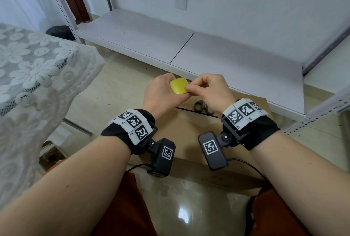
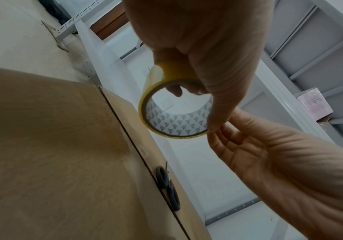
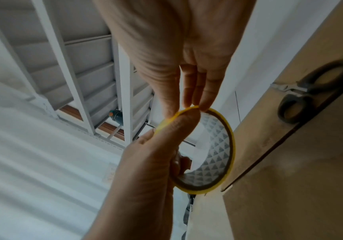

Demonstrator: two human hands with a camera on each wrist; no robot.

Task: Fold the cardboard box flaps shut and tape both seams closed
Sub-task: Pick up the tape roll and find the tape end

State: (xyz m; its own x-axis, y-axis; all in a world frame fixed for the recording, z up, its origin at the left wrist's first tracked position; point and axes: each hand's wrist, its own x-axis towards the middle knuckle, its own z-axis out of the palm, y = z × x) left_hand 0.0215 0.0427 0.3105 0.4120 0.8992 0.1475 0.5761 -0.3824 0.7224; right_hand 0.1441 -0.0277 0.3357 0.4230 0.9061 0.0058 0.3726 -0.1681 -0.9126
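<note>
My left hand (image 1: 161, 91) grips a yellow tape roll (image 1: 179, 86) above the far edge of the cardboard box (image 1: 189, 133). In the left wrist view its fingers (image 2: 174, 91) reach through the roll (image 2: 174, 125). My right hand (image 1: 208, 88) pinches the roll's outer rim, and the right wrist view shows its fingertips (image 3: 191, 104) on the yellow edge (image 3: 231, 146). The box flaps lie flat, with a dark seam between them. Black-handled scissors (image 1: 201, 107) rest on the far flap by the seam (image 2: 167, 186) (image 3: 310, 94).
A low white shelf board (image 1: 189, 46) runs behind the box, with a perforated metal post (image 1: 322, 110) at the right. A lace-covered table (image 1: 37, 74) stands at the left. Glossy floor tiles (image 1: 180, 207) lie between my knees.
</note>
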